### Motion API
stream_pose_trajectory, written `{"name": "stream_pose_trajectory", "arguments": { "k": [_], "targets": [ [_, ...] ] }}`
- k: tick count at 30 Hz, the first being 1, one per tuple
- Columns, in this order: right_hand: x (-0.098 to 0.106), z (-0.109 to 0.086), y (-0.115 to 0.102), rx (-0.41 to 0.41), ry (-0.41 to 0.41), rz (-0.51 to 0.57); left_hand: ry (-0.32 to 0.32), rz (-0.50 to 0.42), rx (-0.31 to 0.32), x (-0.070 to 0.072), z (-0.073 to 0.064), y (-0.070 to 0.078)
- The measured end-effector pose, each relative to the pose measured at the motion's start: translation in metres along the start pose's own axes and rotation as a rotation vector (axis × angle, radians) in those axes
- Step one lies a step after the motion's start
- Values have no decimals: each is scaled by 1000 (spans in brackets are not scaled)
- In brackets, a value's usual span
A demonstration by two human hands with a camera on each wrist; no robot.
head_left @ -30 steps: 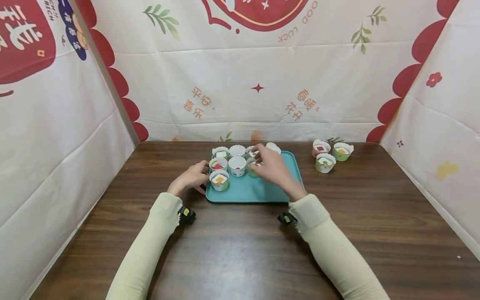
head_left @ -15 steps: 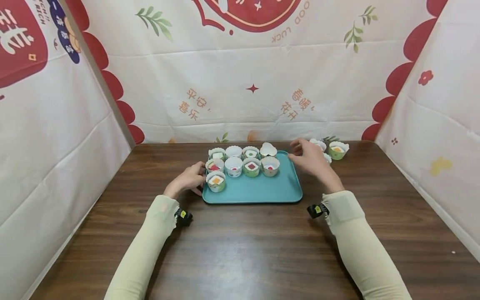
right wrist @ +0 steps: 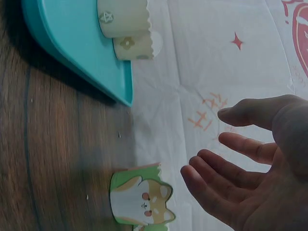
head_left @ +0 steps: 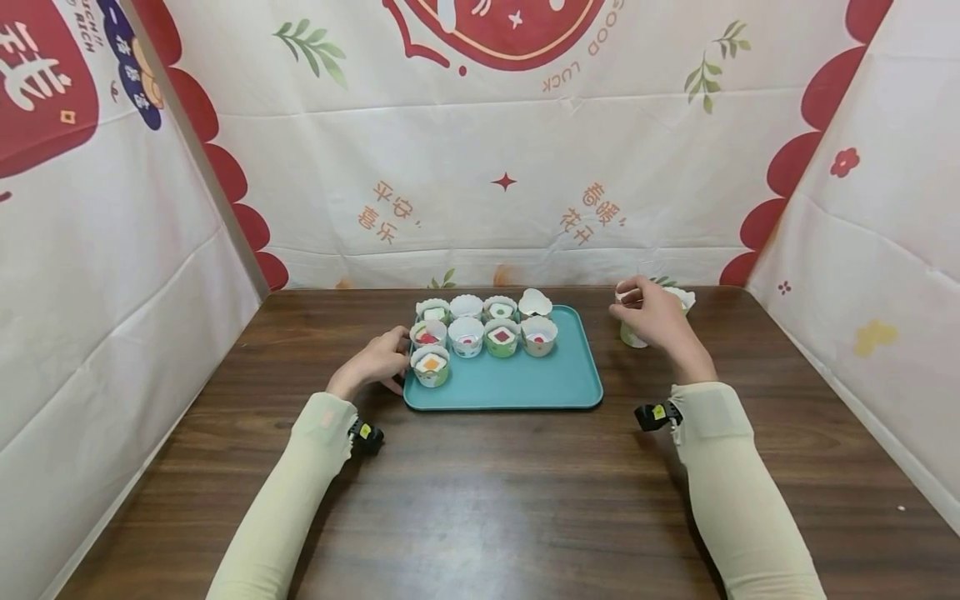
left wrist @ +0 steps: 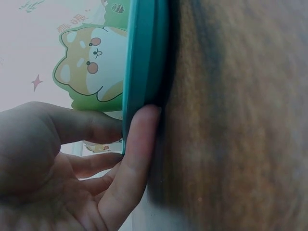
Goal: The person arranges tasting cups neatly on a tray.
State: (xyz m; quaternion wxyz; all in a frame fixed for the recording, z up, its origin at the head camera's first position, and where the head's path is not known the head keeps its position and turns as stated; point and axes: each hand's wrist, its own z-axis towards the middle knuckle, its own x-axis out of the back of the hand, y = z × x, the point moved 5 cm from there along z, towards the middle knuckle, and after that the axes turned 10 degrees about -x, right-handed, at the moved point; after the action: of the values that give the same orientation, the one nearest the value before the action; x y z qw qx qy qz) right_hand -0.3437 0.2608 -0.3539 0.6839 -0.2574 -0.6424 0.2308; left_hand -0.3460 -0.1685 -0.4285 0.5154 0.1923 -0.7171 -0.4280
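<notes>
Along the left end of the teal tray [head_left: 517,385], my left hand [head_left: 379,360] pinches the rim, with fingers on both sides of it in the left wrist view. Several paper baking cups with small coloured pieces inside stand on the tray, among them a front-left cup [head_left: 431,368] with an orange-and-white piece. My right hand [head_left: 654,315] hovers over a small group of cups right of the tray, its fingers spread and holding nothing. One green dog-print cup [right wrist: 142,199] stands below those fingers, apart from them. The hand partly hides these cups in the head view.
The brown wooden table [head_left: 465,517] extends around the tray. A white printed cloth [head_left: 480,167] hangs behind and at both sides. One green cup [head_left: 684,298] stands behind the right hand, near the table's back edge.
My right hand has left the cups on the tray and moved right, to above the group beside it. The left hand stays at the tray's left rim.
</notes>
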Motion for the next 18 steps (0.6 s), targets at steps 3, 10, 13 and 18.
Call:
{"name": "stream_pose_trajectory", "arguments": {
  "k": [3,10,13,18],
  "targets": [
    [2,2,5,-4,14,-3,0,0,-1,1,0,0],
    [-2,7,12,-13,-2,-8,2,7,-4,0,1,-1],
    [-4,8,13,-26,-16,-14,-3,7,2,0,1,-2],
    [-5,8,15,-43,-33,-8,-6,10,0,-1,3,-2]
  ]
}}
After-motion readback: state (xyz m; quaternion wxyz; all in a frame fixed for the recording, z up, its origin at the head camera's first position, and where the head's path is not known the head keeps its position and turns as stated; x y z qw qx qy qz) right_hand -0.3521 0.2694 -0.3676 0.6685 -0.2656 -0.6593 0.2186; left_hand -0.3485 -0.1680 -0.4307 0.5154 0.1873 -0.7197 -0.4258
